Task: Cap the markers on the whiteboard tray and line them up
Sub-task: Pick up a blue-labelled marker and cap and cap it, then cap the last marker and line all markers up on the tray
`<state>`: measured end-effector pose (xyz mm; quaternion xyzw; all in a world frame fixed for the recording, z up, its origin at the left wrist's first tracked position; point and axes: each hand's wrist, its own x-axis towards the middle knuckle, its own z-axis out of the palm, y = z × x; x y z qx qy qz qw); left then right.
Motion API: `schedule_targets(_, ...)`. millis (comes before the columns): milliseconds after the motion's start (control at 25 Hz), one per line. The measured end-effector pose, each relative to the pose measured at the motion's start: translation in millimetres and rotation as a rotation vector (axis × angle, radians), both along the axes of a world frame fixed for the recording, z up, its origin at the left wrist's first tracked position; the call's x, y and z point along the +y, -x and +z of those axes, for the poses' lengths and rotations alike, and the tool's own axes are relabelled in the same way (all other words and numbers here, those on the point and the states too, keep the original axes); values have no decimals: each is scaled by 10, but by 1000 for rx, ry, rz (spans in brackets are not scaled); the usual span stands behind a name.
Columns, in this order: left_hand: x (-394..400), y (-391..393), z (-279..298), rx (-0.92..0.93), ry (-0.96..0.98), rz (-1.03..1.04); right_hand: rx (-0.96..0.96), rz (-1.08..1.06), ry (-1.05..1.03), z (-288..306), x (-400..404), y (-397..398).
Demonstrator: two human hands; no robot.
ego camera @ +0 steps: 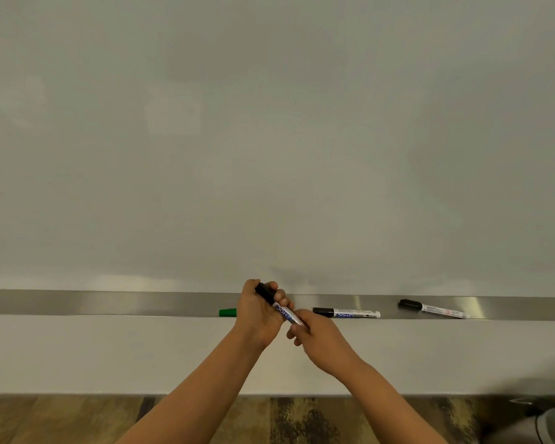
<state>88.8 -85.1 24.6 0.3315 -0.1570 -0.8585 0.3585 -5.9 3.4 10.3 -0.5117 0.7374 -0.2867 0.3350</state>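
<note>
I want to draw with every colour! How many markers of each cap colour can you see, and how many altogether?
Black-capped markers: 3, one held in both hands, one lying at the middle of the tray, one lying further right
Green-capped markers: 1, only the green end shows behind the left hand
Total: 4

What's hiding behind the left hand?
A green marker cap pokes out from behind the left hand on the metal tray. Whatever it is attached to is covered.
</note>
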Motion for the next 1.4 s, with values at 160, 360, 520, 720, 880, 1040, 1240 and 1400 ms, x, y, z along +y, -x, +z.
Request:
schedule_targets(160, -129, -34, -36, -272, 193, -109, 139, -81, 45, -71, -6, 121)
schedule_targets(360, -343, -172, -308, -1117, 1089, -333, 444, -397, -3, -85, 45, 728)
schedule_targets(520, -286, -82, -469, -1150, 1286, -489, 531, -197, -46, -231, 43, 1010)
schedule_targets(720, -170, 154, -513, -1132, 1280, -543, 477, -170, -76, -376, 34, 1185)
schedule_targets(880, -108, 373, -525, -1182, 1218, -535, 442, -118, -71, -383, -44, 1295)
schedule_targets(1040, -17, 624, -546, -1257, 1209, -584, 458, -35, -32, -463, -55, 1393)
schedule_targets(1240, 19, 720, -585, -1317, 1204, -595, 420, 59, 16, -493, -19, 1464)
schedule_targets(1400, 13, 744, -585, -1318, 1186, -565, 394, 87, 107, -413, 43, 1537)
